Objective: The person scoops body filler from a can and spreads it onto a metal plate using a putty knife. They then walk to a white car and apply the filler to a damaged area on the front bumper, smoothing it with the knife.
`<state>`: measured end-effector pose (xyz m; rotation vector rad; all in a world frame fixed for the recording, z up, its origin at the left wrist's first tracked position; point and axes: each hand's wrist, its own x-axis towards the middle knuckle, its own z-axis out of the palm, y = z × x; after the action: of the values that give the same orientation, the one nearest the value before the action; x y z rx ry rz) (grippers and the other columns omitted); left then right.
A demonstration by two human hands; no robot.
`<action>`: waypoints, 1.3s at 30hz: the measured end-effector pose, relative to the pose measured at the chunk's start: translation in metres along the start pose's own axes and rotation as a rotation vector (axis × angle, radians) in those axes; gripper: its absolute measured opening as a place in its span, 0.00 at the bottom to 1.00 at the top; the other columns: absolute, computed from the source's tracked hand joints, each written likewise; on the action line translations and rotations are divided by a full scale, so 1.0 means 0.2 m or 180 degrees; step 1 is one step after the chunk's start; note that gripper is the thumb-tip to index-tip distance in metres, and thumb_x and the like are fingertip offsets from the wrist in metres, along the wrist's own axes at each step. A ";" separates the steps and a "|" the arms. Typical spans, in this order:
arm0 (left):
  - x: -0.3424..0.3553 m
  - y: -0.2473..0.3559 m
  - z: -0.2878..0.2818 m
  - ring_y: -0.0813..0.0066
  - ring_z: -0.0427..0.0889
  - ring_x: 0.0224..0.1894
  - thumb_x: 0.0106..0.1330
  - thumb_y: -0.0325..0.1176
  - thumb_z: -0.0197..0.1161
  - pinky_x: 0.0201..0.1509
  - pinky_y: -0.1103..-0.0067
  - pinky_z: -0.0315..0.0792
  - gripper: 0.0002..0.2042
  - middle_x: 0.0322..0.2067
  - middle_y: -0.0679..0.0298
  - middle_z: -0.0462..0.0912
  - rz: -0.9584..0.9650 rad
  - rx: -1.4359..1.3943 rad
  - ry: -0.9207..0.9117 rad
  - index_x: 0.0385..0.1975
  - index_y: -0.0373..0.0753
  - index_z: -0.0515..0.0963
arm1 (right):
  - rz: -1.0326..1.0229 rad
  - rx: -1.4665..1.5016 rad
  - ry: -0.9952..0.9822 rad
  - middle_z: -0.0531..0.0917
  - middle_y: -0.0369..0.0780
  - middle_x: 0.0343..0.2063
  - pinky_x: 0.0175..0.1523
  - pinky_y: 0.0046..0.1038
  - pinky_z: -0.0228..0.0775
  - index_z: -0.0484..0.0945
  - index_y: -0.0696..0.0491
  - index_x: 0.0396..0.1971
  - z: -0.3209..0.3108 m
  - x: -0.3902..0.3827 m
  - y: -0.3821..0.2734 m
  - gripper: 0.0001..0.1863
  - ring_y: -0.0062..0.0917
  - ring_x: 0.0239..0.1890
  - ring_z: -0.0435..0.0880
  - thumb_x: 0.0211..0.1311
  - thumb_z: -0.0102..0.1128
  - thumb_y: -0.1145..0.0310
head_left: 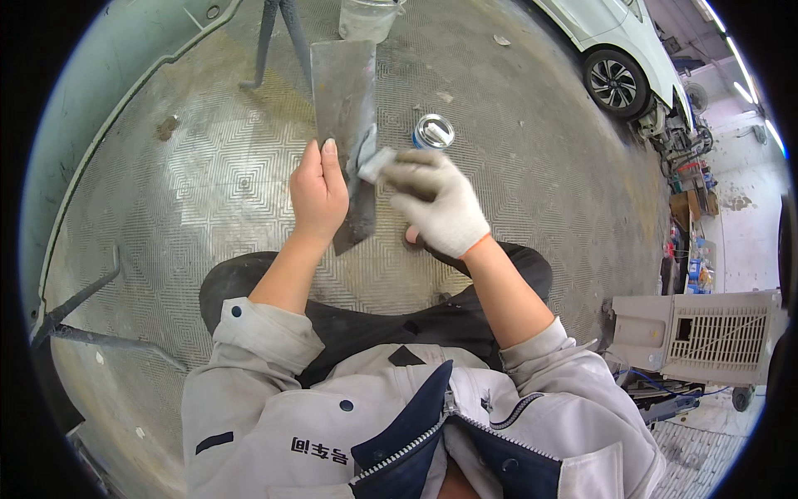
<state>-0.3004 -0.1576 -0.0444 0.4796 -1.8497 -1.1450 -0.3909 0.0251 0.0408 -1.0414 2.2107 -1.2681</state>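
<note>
My bare left hand [318, 190] grips the left edge of a long, flat grey plate [342, 91], its thumb lying on top. The plate reaches away from me over the floor, its near end coming to a slanted corner. Grey-blue paste [363, 150] is smeared along its right side. In a white knit glove with an orange cuff, my right hand [445, 204] is closed on a small pale putty spreader [376, 165] touching the paste; motion blurs its fingers. Just beyond that hand, a round tin [433, 133] with a shiny lid stands on the floor, something small and white on top.
At the far side stands a whitish bucket [366, 21] beside grey stand legs [274, 41]. A pale green panel [100, 108] curves along the left, with another stand [75, 320] below it. A white car [582, 21] is at far right, above a beige slatted machine [719, 337].
</note>
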 end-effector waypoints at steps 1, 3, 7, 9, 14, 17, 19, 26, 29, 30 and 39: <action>0.00 0.00 0.01 0.76 0.68 0.24 0.88 0.38 0.53 0.30 0.71 0.65 0.17 0.21 0.64 0.71 -0.0122 -0.0189 -0.0046 0.34 0.35 0.73 | 0.0040 0.0626 0.0355 0.84 0.46 0.62 0.66 0.32 0.81 0.89 0.53 0.58 0.00 -0.01 0.00 0.22 0.32 0.60 0.87 0.64 0.74 0.71; -0.01 0.01 0.03 0.79 0.68 0.28 0.89 0.40 0.52 0.34 0.73 0.67 0.18 0.24 0.67 0.73 -0.0448 -0.0632 0.0122 0.36 0.35 0.74 | 0.0626 0.1259 0.0336 0.84 0.44 0.63 0.69 0.31 0.79 0.89 0.54 0.59 0.03 -0.03 0.02 0.22 0.29 0.63 0.85 0.64 0.75 0.71; 0.03 -0.01 0.03 0.82 0.67 0.34 0.90 0.43 0.50 0.40 0.77 0.67 0.19 0.30 0.72 0.73 -0.0941 -0.1359 0.0811 0.40 0.35 0.77 | 0.0597 -0.0205 -0.0100 0.83 0.46 0.65 0.71 0.33 0.77 0.88 0.53 0.62 0.09 -0.06 0.11 0.26 0.33 0.66 0.85 0.63 0.78 0.65; 0.07 -0.05 0.00 0.82 0.67 0.34 0.90 0.43 0.49 0.40 0.78 0.67 0.19 0.30 0.72 0.73 -0.0903 -0.1269 0.0963 0.40 0.35 0.77 | 0.0706 -0.0233 -0.0098 0.85 0.45 0.62 0.69 0.33 0.78 0.87 0.54 0.62 0.04 -0.08 0.17 0.26 0.33 0.64 0.86 0.65 0.76 0.65; 0.10 -0.08 -0.05 0.80 0.69 0.36 0.90 0.44 0.49 0.43 0.77 0.69 0.20 0.32 0.69 0.75 -0.0992 -0.1014 0.0894 0.39 0.34 0.76 | 0.1354 0.2501 0.0660 0.91 0.47 0.49 0.51 0.29 0.84 0.82 0.66 0.64 -0.04 -0.12 0.25 0.25 0.26 0.43 0.92 0.80 0.62 0.61; 0.08 -0.03 0.01 0.76 0.73 0.37 0.90 0.45 0.50 0.45 0.74 0.71 0.21 0.33 0.66 0.78 -0.1029 -0.1059 0.0793 0.39 0.33 0.76 | 0.1239 0.0316 0.0005 0.93 0.46 0.45 0.53 0.29 0.81 0.86 0.66 0.57 0.04 -0.12 0.23 0.25 0.27 0.46 0.90 0.78 0.64 0.57; -0.02 0.04 0.07 0.70 0.78 0.39 0.89 0.46 0.50 0.49 0.69 0.74 0.22 0.35 0.61 0.82 -0.0853 -0.1051 0.0467 0.40 0.31 0.77 | 0.1191 0.0669 0.0157 0.92 0.45 0.43 0.51 0.29 0.81 0.86 0.67 0.57 0.06 -0.09 0.21 0.26 0.26 0.44 0.90 0.77 0.66 0.57; -0.10 0.02 0.05 0.79 0.64 0.28 0.89 0.43 0.52 0.33 0.75 0.62 0.19 0.24 0.72 0.71 -0.0612 -0.0722 -0.0717 0.34 0.37 0.72 | 0.0837 0.1553 0.1505 0.87 0.45 0.57 0.64 0.30 0.80 0.78 0.63 0.69 -0.09 0.04 0.11 0.23 0.27 0.56 0.87 0.82 0.58 0.69; -0.08 0.01 0.10 0.84 0.59 0.29 0.89 0.43 0.52 0.33 0.78 0.59 0.18 0.25 0.76 0.64 -0.1617 -0.1449 -0.0337 0.35 0.38 0.73 | 0.0288 0.1360 0.0988 0.78 0.41 0.70 0.78 0.31 0.68 0.77 0.59 0.73 -0.05 -0.02 0.09 0.25 0.30 0.71 0.78 0.80 0.55 0.74; -0.08 0.02 0.10 0.86 0.58 0.29 0.89 0.43 0.52 0.33 0.79 0.58 0.18 0.25 0.78 0.62 -0.1626 -0.1604 -0.0314 0.35 0.39 0.74 | 0.0094 0.1757 0.0761 0.78 0.41 0.71 0.79 0.30 0.67 0.77 0.59 0.73 0.00 -0.01 0.09 0.27 0.30 0.72 0.78 0.76 0.60 0.75; -0.02 0.03 0.01 0.83 0.61 0.26 0.89 0.40 0.51 0.31 0.76 0.60 0.17 0.22 0.73 0.64 -0.0695 -0.0736 0.0344 0.35 0.37 0.71 | 0.0410 -0.0844 0.0508 0.81 0.51 0.65 0.67 0.35 0.81 0.87 0.53 0.62 0.06 -0.04 0.10 0.25 0.38 0.62 0.87 0.64 0.77 0.67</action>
<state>-0.2996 -0.1499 -0.0426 0.6078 -1.5767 -1.4310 -0.3860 0.0296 0.0170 -0.8975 2.5766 -1.0558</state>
